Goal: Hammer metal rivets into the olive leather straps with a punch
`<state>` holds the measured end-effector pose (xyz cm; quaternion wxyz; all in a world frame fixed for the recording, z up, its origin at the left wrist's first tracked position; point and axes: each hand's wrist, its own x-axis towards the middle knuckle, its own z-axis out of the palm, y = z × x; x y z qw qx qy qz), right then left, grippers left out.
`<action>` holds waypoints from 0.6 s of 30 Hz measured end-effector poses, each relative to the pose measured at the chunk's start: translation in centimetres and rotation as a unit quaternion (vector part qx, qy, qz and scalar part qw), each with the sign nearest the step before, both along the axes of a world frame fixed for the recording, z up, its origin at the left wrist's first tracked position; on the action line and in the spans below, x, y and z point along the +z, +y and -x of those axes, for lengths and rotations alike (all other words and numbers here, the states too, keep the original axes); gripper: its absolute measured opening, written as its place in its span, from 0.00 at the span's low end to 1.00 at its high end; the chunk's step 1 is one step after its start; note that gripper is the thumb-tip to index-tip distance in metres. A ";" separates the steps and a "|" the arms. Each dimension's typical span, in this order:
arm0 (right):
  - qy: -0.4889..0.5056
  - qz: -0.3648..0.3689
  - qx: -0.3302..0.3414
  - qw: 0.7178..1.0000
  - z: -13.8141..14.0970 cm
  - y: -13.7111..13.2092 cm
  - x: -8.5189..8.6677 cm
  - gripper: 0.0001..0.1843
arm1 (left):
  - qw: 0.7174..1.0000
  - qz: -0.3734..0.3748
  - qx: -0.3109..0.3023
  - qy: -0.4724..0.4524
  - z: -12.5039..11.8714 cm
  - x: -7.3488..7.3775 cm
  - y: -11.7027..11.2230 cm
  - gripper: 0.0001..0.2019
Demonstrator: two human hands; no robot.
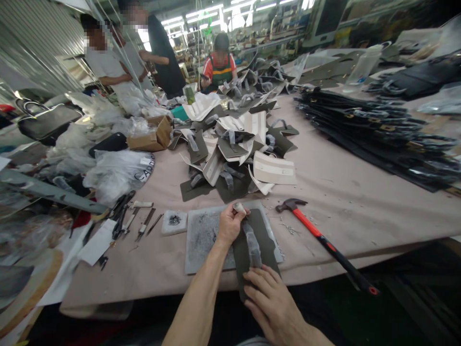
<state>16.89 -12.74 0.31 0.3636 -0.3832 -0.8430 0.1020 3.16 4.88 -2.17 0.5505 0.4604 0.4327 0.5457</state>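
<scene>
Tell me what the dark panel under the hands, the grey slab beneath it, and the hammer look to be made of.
Dark panel: likely leather or faux leather, matte olive, flat and stiff-edged. Grey slab: probably stone or hard plastic, dull, scuffed and speckled. Hammer: dark metal head, with a glossy red and black handle, seemingly plastic or rubber.

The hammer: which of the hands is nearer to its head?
Left. The left hand lies beside the hammer head on the grey pad; the right hand sits lower, nearer the table edge.
</scene>
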 end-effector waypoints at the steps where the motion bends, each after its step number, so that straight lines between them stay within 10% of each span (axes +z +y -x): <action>1: 0.005 0.004 -0.001 1.000 -1.0 0.3 0.6 0.14 | 1.000 0.001 -0.005 -0.001 0.2 0.1 -0.1 0.16; 8: -0.040 0.020 -0.230 0.972 -9.2 5.4 0.1 0.15 | 0.997 0.052 -0.047 -0.033 0.9 1.2 0.4 0.18; 18: -0.183 0.143 -0.098 0.968 -3.2 5.8 -0.7 0.27 | 0.998 0.027 -0.058 0.019 1.6 1.1 0.2 0.14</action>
